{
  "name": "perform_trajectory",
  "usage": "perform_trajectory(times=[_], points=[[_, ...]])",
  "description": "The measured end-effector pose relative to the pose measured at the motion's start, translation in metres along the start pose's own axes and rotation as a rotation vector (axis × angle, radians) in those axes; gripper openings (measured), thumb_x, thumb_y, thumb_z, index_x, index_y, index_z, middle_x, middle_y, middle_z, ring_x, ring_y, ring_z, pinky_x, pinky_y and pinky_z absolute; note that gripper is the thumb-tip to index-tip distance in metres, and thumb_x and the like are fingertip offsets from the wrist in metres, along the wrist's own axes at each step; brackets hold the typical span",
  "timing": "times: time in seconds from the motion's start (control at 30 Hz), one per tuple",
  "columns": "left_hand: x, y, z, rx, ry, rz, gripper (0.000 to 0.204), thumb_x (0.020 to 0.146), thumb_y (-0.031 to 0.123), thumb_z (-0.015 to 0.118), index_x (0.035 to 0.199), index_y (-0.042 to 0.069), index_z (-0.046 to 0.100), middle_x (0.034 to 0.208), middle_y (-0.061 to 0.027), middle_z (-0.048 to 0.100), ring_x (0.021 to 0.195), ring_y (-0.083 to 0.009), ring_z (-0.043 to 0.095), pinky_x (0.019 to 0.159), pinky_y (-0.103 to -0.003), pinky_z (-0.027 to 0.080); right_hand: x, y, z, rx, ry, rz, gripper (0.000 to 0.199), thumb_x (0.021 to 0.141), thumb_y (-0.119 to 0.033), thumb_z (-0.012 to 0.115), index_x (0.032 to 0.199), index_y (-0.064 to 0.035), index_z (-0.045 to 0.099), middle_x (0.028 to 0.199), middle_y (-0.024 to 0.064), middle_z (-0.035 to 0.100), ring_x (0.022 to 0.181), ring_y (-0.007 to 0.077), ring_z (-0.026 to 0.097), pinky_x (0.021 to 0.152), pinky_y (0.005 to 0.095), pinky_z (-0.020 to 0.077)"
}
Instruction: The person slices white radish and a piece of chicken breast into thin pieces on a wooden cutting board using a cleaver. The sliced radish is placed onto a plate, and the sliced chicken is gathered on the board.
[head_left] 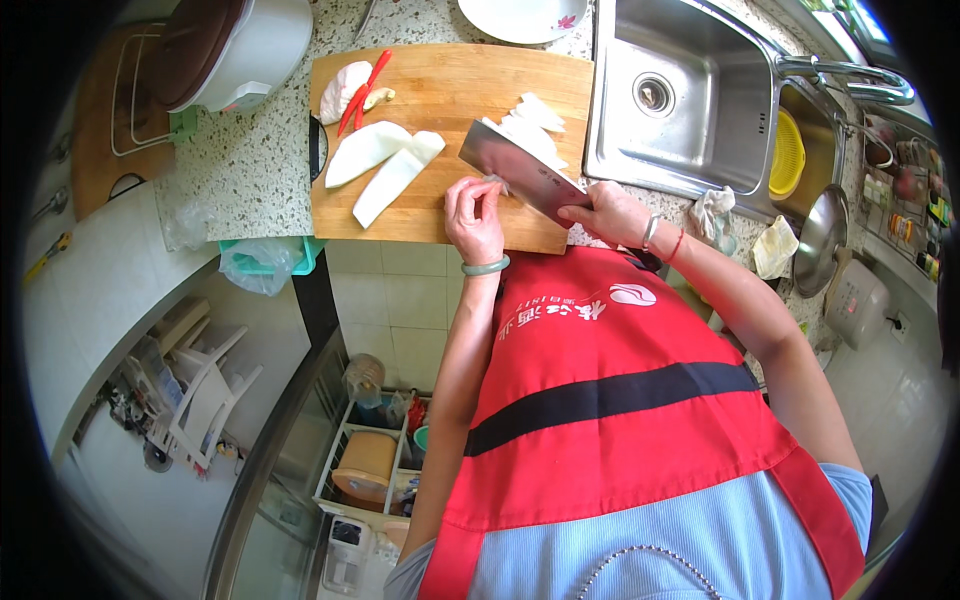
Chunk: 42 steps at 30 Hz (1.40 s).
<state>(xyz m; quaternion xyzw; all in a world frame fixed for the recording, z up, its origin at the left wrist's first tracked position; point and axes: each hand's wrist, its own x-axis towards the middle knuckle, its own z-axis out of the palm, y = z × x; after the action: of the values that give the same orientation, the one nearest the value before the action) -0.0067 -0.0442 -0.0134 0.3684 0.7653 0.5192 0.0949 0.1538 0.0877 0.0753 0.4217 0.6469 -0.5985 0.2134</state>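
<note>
My right hand [612, 212] grips the handle of a wide-bladed cleaver [525, 172], its blade slanting over the right part of the wooden cutting board [450, 90]. Beyond the blade lie white vegetable slices [538, 115], partly hidden by it. Close to the blade's near side, my left hand [474, 212] is closed, fingers curled, with a small whitish piece [499, 184] at the fingertips. Two long peeled white vegetable pieces [398, 182] rest on the board's left half. Behind them are red chilies [366, 92], a small yellowish piece [379, 98] and a pale pinkish lump [343, 92].
A steel sink [690, 85] adjoins the board on the right, with a yellow strainer [788, 155] in its second basin. Crumpled cloths [774, 248] and a pan lid [822, 240] sit nearer. A white plate [522, 18] stands behind; a rice cooker [240, 60] is far left.
</note>
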Motion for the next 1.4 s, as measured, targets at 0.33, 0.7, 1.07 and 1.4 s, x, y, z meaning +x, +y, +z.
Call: perform_trajectory(times=[0.33, 0.7, 1.07, 1.4], points=[[0.003, 0.008, -0.008, -0.008, -0.135, -0.007, 0.024, 0.076, -0.001, 0.077, 0.093, 0.004, 0.06, 0.1, -0.0086, 0.057, 0.083, -0.0206, 0.058, 0.075, -0.033, 0.051, 0.023, 0.006, 0.013, -0.042, 0.051, -0.077, 0.031, 0.093, -0.029, 0.062, 0.089, 0.0009, 0.07, 0.059, 0.0142, 0.061, 0.052, 0.0263, 0.062, 0.052, 0.0385, 0.0494], [0.011, 0.021, -0.023, -0.078, 0.188, -0.025, 0.029, 0.086, -0.002, 0.067, 0.113, 0.003, 0.058, 0.113, -0.012, 0.057, 0.098, -0.0216, 0.058, 0.074, -0.031, 0.051, -0.006, -0.003, -0.004, -0.524, 0.525, -0.529, 0.018, 0.088, -0.016, 0.06, 0.101, -0.0041, 0.062, 0.074, 0.0181, 0.063, 0.068, 0.0365, 0.065, 0.059, 0.0462, 0.0515], [0.048, 0.087, -0.001, 0.499, -0.564, 0.381, 0.043, 0.097, 0.036, 0.053, 0.138, 0.024, 0.054, 0.15, -0.0003, 0.043, 0.144, -0.0252, 0.029, 0.117, -0.056, 0.013, -0.023, -0.013, -0.001, -0.791, 0.808, -0.52, 0.025, 0.081, -0.009, 0.061, 0.104, -0.0091, 0.05, 0.086, 0.0072, 0.058, 0.079, 0.0234, 0.064, 0.071, 0.0388, 0.05], [0.075, 0.018, 0.013, 0.167, -0.638, 0.24, 0.042, 0.101, 0.03, 0.046, 0.138, 0.012, 0.052, 0.148, -0.0069, 0.044, 0.141, -0.03, 0.033, 0.116, -0.045, 0.023, -0.065, 0.026, -0.034, -0.762, 0.709, -0.396, 0.029, 0.08, -0.009, 0.061, 0.108, -0.0112, 0.052, 0.09, 0.007, 0.064, 0.085, 0.0248, 0.065, 0.079, 0.0387, 0.0492]])
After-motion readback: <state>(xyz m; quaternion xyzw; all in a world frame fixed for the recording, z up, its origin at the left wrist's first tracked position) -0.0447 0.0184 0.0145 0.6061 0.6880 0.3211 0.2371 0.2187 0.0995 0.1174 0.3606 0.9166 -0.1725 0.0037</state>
